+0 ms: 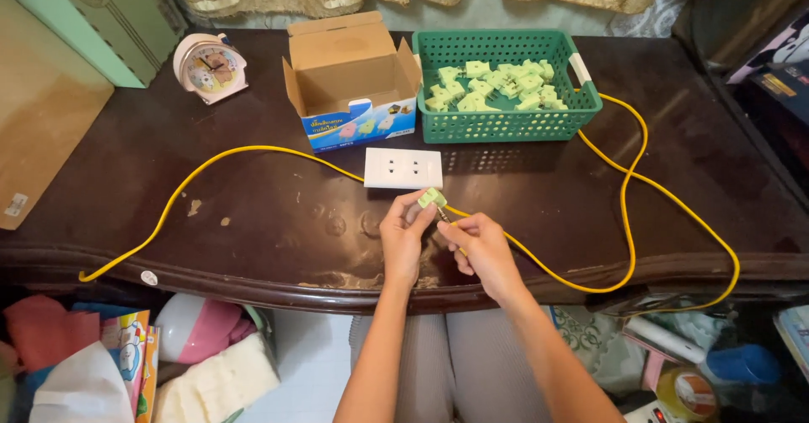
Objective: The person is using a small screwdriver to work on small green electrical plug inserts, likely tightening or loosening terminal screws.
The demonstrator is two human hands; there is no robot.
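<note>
Pinched between left hand (404, 231) fingertips, the small green plug (432, 197) looks light, rigid and best held by its body, while the right hand (482, 246) nips its metal prongs beside the limp yellow cable (628, 189).

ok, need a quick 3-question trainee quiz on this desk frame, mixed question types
1. True or false: the left hand holds a small light green plastic plug by its body.
2. Multiple choice: the loose light green plugs are piled in A) the open cardboard box B) the green plastic mesh basket C) the white rectangular socket plate.
3. Which thing do the right hand's fingertips meet at the plug's prongs?

Key
1. True.
2. B; the box looks empty.
3. The end of the yellow cable, which loops across the dark wooden desk.
</note>
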